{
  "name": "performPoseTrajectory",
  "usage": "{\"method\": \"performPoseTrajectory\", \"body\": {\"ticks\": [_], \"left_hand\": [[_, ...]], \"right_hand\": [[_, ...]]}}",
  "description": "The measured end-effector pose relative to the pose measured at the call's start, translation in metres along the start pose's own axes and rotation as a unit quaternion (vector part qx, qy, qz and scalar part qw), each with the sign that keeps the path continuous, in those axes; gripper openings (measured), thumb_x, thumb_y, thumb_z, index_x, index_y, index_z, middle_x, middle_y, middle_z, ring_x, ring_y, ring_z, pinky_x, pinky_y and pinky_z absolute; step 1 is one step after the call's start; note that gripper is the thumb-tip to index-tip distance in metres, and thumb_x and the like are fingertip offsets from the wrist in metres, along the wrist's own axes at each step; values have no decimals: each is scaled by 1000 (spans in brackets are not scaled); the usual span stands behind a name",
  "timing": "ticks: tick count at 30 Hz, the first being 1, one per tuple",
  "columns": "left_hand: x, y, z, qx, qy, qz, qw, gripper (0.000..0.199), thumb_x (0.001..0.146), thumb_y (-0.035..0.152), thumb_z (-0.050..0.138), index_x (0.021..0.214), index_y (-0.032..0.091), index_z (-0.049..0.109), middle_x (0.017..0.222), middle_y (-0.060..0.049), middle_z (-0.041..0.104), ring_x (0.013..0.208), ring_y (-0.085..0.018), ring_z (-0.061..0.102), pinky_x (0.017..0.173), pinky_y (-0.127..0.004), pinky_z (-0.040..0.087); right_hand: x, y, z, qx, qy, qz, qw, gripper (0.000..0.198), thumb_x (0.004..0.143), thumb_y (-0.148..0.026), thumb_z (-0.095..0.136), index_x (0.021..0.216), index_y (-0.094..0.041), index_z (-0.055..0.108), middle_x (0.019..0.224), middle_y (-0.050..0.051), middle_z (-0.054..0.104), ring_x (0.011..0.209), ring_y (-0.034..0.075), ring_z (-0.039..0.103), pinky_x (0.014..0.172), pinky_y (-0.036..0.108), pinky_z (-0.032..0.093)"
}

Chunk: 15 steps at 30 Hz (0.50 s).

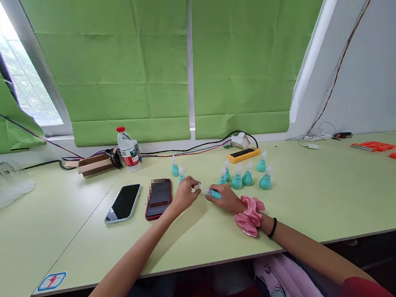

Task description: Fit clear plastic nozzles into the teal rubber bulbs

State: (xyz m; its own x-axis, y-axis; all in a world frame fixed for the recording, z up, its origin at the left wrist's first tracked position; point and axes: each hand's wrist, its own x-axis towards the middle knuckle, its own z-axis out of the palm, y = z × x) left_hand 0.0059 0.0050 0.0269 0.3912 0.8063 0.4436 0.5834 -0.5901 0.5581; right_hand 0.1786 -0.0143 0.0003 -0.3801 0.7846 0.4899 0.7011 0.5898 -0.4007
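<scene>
My right hand (pixel 226 199) is closed around a teal bulb nasal aspirator (pixel 215 193), its clear nozzle pointing left. Facing it, my left hand (pixel 186 195) pinches a small translucent cap (pixel 196 187) between thumb and fingers. The cap and the nozzle are close together; whether they touch I cannot tell. Beyond my right hand stand several upright aspirators (pixel 236 180) of the same kind with translucent tips. Two more stand past my left hand, one of them an aspirator (pixel 175 168) in full view and the other partly hidden by that hand.
Left of my hands lie a phone in a red case (pixel 158 199) and a phone in a pale case (pixel 123 204). Behind are a water bottle (pixel 128 150), a cardboard box (pixel 94 165), cables and a yellow power strip (pixel 244 155). Clear cups (pixel 5 184) stand far left, orange tools (pixel 372 146) far right.
</scene>
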Motion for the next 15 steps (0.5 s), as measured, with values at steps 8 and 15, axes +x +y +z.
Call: {"method": "performPoseTrajectory", "body": {"ticks": [8,15], "left_hand": [[6,-12,0,-477,-63,-196,854,33,47,28,74,71,7,65,69,-7,63,62,-13,57,71,-32,50],[4,-12,1,-427,-132,-195,873,41,54,37,69,79,5,63,59,-7,62,52,-12,57,57,-28,50]], "right_hand": [[-1,1,2,-26,-1,10,1000,17,75,-32,47,69,-17,53,62,2,54,55,11,45,54,23,30],[-2,4,4,-67,13,8,998,16,75,-31,48,66,-17,51,61,3,55,56,13,46,53,25,26]]}}
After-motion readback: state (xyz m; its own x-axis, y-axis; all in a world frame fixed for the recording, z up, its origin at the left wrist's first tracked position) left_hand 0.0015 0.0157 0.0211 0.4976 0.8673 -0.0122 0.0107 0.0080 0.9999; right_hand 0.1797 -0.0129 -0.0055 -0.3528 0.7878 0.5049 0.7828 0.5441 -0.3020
